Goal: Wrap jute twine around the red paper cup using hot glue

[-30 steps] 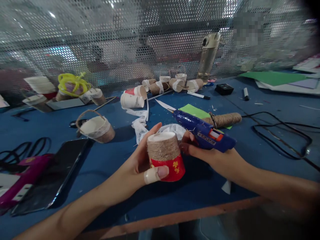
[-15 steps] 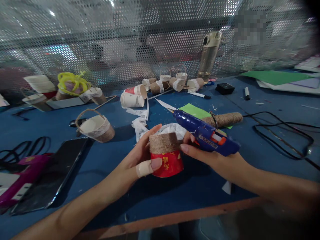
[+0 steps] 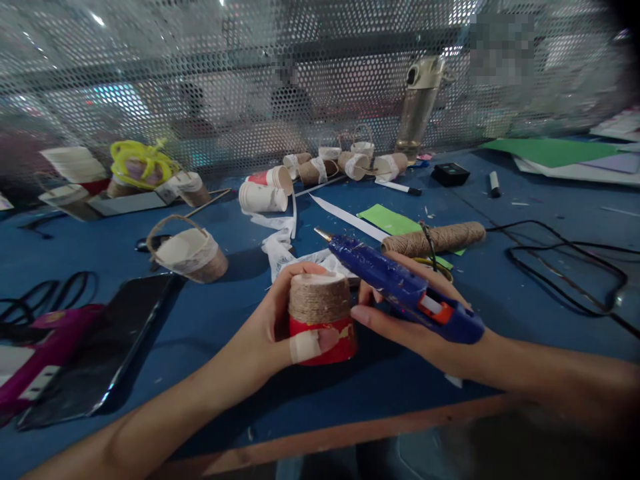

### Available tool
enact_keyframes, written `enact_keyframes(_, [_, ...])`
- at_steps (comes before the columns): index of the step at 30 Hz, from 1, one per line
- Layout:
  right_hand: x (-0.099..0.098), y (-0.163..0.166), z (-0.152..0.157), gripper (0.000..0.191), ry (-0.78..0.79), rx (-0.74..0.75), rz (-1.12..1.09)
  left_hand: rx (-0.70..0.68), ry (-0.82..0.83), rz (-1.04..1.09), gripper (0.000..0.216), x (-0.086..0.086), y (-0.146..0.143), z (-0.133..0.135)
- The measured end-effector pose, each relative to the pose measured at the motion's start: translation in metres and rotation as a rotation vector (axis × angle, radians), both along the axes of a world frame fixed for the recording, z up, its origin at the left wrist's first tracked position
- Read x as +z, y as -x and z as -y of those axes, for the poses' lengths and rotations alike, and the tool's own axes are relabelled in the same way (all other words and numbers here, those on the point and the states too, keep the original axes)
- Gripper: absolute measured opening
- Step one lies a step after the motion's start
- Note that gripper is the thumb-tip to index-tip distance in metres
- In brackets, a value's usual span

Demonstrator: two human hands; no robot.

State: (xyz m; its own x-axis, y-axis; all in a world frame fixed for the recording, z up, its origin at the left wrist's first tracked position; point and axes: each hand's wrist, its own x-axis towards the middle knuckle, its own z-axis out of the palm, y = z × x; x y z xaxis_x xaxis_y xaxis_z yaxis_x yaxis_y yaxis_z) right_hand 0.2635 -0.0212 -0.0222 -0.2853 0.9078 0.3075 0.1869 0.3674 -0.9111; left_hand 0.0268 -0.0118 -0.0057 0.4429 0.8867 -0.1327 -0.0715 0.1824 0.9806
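My left hand (image 3: 273, 333) grips an upside-down red paper cup (image 3: 323, 320) whose upper half is wound with brown twine; a bandage wraps the thumb that presses on the red part. My right hand (image 3: 400, 320) holds a blue glue gun (image 3: 400, 283) across its palm, nozzle pointing up-left past the cup, while its fingertips touch the cup's right side. Behind the hands lies a spool of brown twine (image 3: 440, 238) on a green paper sheet (image 3: 387, 219).
A twine basket with a handle (image 3: 189, 250) sits at left, near a dark phone (image 3: 107, 347) and a pink device (image 3: 40, 353). White lace ribbon (image 3: 277, 243), loose cups (image 3: 263, 197), small baskets, markers, a water bottle (image 3: 417, 107) and black cables (image 3: 565, 257) spread over the blue table before a perforated metal screen.
The cup has turned in my left hand and sunk a little toward me. The glue gun has dropped lower, its nozzle now showing to the left above the cup.
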Motion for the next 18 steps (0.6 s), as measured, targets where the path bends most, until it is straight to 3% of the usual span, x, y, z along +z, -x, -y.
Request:
enact_keyframes(8, [-0.0007,0.0009,0.004,0.018,-0.048,-0.03,-0.02,-0.099,-0.048,-0.005,0.048,-0.0047,0.009,-0.0057])
enact_keyframes(13, [-0.0018,-0.0003,0.0022,0.017,-0.063,-0.046,0.037,-0.019,-0.023,0.029,0.047,-0.0028,0.0047,-0.0036])
enact_keyframes(18, [-0.0034,-0.0012,0.0008,0.018,-0.088,-0.036,0.049,-0.094,0.003,-0.037,0.074,-0.0003,0.004,-0.0029])
